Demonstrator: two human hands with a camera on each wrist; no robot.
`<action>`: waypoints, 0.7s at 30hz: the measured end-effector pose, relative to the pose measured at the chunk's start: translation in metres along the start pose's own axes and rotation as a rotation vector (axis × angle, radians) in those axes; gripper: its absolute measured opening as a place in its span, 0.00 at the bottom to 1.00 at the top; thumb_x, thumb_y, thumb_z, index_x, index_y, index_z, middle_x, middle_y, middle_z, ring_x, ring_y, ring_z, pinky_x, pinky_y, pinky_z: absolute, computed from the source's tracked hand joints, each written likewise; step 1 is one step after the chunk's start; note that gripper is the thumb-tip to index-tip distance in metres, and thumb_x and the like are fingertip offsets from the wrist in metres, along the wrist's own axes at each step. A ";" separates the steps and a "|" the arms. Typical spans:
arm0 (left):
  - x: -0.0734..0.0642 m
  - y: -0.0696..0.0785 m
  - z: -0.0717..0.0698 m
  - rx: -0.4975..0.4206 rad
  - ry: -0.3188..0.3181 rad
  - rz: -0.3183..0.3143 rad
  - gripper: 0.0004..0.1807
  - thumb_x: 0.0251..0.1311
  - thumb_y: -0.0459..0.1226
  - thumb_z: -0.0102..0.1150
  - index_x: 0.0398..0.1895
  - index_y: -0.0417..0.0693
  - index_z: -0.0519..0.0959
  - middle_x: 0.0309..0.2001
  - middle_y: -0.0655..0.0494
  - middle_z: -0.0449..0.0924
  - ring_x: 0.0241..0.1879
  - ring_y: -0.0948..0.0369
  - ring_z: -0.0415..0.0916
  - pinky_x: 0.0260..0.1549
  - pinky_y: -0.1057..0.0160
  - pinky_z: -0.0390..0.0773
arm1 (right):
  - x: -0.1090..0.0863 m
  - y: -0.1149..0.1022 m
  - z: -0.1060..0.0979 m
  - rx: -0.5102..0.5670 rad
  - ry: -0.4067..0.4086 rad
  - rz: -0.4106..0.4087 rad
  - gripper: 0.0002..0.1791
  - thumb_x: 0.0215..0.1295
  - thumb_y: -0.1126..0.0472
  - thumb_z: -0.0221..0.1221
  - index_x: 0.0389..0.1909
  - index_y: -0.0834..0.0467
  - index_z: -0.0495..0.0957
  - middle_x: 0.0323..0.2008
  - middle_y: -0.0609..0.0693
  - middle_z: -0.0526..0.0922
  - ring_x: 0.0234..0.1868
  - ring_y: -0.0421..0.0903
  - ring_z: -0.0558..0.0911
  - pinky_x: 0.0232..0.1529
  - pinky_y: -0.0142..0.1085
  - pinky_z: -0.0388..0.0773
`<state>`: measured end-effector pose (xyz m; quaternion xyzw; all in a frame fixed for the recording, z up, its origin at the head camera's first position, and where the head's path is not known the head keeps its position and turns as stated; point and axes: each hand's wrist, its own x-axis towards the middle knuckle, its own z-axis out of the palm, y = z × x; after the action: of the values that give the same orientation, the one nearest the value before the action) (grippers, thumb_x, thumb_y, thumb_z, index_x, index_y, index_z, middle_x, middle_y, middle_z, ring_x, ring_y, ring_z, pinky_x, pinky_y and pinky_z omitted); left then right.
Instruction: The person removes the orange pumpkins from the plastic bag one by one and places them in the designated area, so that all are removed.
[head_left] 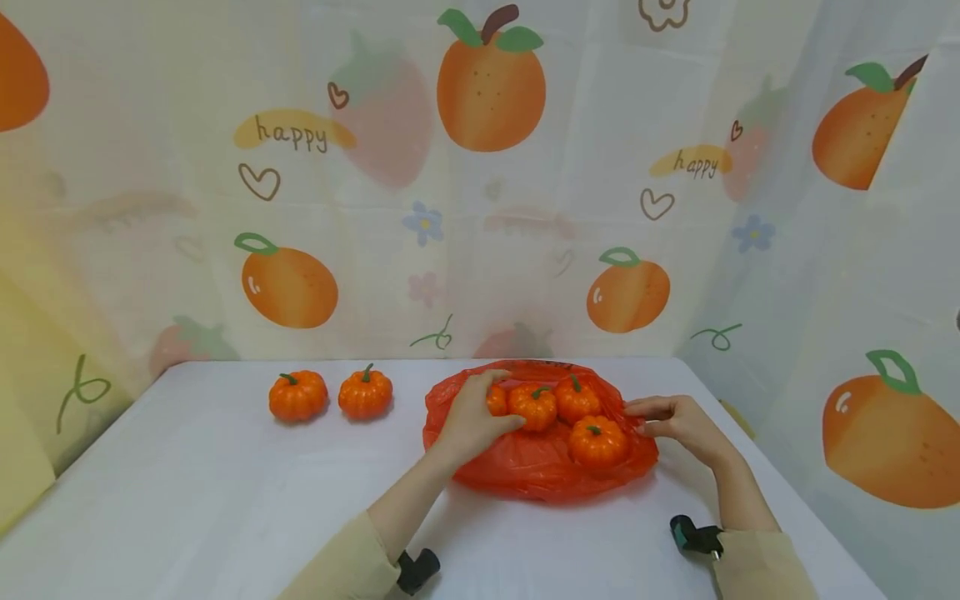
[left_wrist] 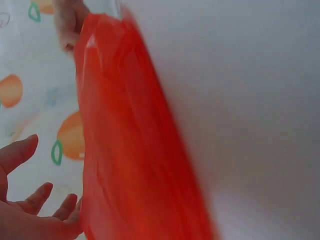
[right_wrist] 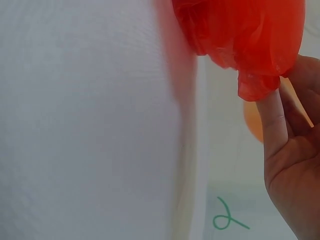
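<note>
A red plastic bag [head_left: 517, 471] lies spread on the table, its mouth facing up. Several small orange pumpkins [head_left: 598, 442] with green stems sit inside it. My left hand [head_left: 472, 421] is over the bag's left side, fingers and thumb spread apart beside the leftmost pumpkins. In the left wrist view, nothing shows between that thumb and the fingers [left_wrist: 40, 197]. At the bag's right edge, my right hand [head_left: 682, 425] pinches the plastic between thumb and fingers. The right wrist view shows the gathered red film [right_wrist: 257, 85] at its fingertips.
Two more orange pumpkins, one [head_left: 298, 396] farther left and one [head_left: 365, 392] nearer the bag, stand on the white table [head_left: 225, 500]. A fruit-patterned curtain [head_left: 480, 208] hangs behind and along the sides. Dark camera mounts [head_left: 693, 533] sit at both wrists.
</note>
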<state>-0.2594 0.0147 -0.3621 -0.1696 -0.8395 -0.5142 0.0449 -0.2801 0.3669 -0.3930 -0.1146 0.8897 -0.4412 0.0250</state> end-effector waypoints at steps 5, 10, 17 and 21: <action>0.001 0.003 0.029 0.008 -0.112 -0.021 0.34 0.56 0.39 0.70 0.66 0.46 0.69 0.66 0.46 0.72 0.67 0.46 0.67 0.66 0.42 0.71 | 0.001 -0.002 0.000 0.008 -0.022 0.011 0.20 0.60 0.63 0.61 0.53 0.62 0.82 0.60 0.64 0.80 0.62 0.62 0.76 0.50 0.32 0.83; 0.004 0.005 0.049 -0.006 -0.164 -0.063 0.35 0.56 0.40 0.70 0.66 0.47 0.69 0.66 0.48 0.72 0.67 0.48 0.69 0.65 0.44 0.73 | 0.002 -0.004 -0.001 0.006 -0.033 0.013 0.19 0.60 0.63 0.61 0.53 0.62 0.82 0.60 0.64 0.79 0.62 0.62 0.77 0.52 0.36 0.84; 0.011 0.006 0.065 -0.034 -0.212 -0.082 0.33 0.56 0.40 0.70 0.65 0.44 0.70 0.65 0.43 0.73 0.65 0.46 0.71 0.63 0.45 0.75 | 0.002 -0.005 -0.003 0.011 -0.047 0.013 0.19 0.60 0.63 0.61 0.53 0.62 0.82 0.60 0.64 0.80 0.59 0.55 0.80 0.52 0.34 0.83; 0.013 0.007 0.071 -0.040 -0.247 -0.101 0.33 0.57 0.42 0.70 0.65 0.43 0.70 0.63 0.41 0.73 0.63 0.46 0.71 0.63 0.44 0.75 | 0.002 -0.006 -0.004 0.019 -0.059 0.013 0.19 0.60 0.63 0.60 0.53 0.62 0.82 0.61 0.64 0.79 0.56 0.46 0.82 0.52 0.35 0.83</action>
<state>-0.2627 0.0835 -0.3862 -0.1897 -0.8357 -0.5079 -0.0880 -0.2811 0.3663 -0.3859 -0.1217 0.8852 -0.4457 0.0549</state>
